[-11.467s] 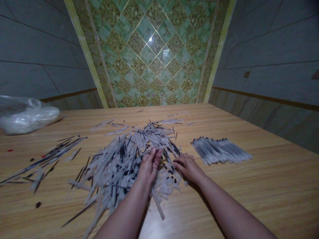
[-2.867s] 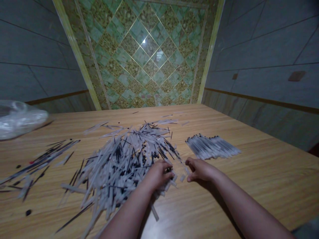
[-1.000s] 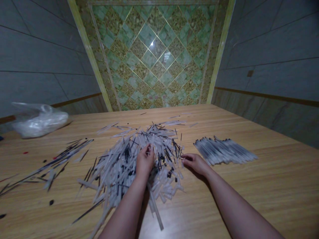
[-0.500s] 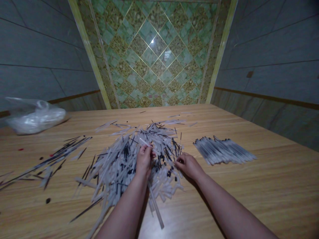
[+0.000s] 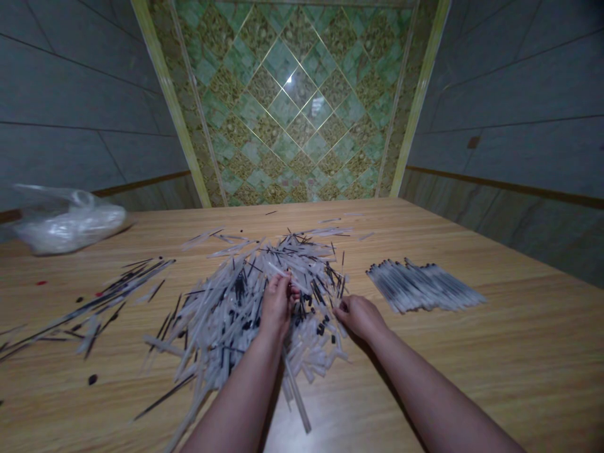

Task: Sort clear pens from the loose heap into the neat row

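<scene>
A large loose heap of clear plastic tubes [image 5: 207, 327], mixed with thin black sticks and small black plugs, lies in the middle of the table. My left hand [image 5: 276, 308] is closed over the heap, its thumb and fingers pinching a slim clear plastic tube [image 5: 275, 268] that points away to the upper left. At the heap's right edge my right hand [image 5: 361, 316] rests low with thumb and forefinger pressed together. Whatever sits between those fingertips is too small to make out. Several small black plugs [image 5: 323, 327] lie between the two hands.
To the right, a neat row of tubes with black inside [image 5: 425, 287] lies side by side on the wooden table [image 5: 495, 377]. Long dark sticks [image 5: 125, 283] are scattered at the left. A clear plastic bag [image 5: 70, 226] stands at the far left, near the wall.
My left hand has shifted very slightly right, with the tube still in its fingers. The right hand has moved a touch to the right and down, still pinched.
</scene>
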A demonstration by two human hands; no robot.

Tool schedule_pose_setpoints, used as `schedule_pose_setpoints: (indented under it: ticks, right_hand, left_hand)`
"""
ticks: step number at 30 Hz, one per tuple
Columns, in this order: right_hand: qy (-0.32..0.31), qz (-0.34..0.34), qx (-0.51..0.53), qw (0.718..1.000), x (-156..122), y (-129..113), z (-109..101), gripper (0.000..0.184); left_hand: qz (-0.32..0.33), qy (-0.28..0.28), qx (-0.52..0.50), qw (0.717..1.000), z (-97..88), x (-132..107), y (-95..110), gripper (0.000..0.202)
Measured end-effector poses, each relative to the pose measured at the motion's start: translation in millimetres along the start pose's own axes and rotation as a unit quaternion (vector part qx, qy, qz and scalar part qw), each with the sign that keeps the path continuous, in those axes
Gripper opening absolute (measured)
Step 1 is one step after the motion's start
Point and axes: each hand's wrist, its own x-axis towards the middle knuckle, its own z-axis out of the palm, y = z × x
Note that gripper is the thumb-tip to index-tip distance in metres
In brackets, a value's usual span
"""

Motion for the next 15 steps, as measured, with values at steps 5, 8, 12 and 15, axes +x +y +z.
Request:
schedule_pose_setpoints:
  ticks: [5, 8, 12, 15]
  right_hand:
    - [-0.011, 0.003, 0.013, 1.0, -0.5, 1.4, -3.4, 0.027]
    - [-0.014, 0.009, 0.008, 1.0, -0.9, 1.6, -5.7, 0.026]
    - [-0.018, 0.016, -0.011, 1.0, -1.9, -2.3, -7.9, 0.026]
    - [-0.023, 0.012, -0.017, 0.999, -2.7, -7.1, -8.6, 0.024]
  left_hand:
    - [-0.007, 0.003, -0.01, 1.0, 1.0, -0.8, -0.3, 0.026]
    - [-0.01, 0.0, -0.013, 1.0, 1.7, -1.1, -0.7, 0.025]
    - [-0.009, -0.001, -0.013, 1.0, 2.6, -1.6, -1.1, 0.021]
    - [-0.008, -0.004, -0.015, 1.0, 3.0, -1.9, -1.0, 0.019]
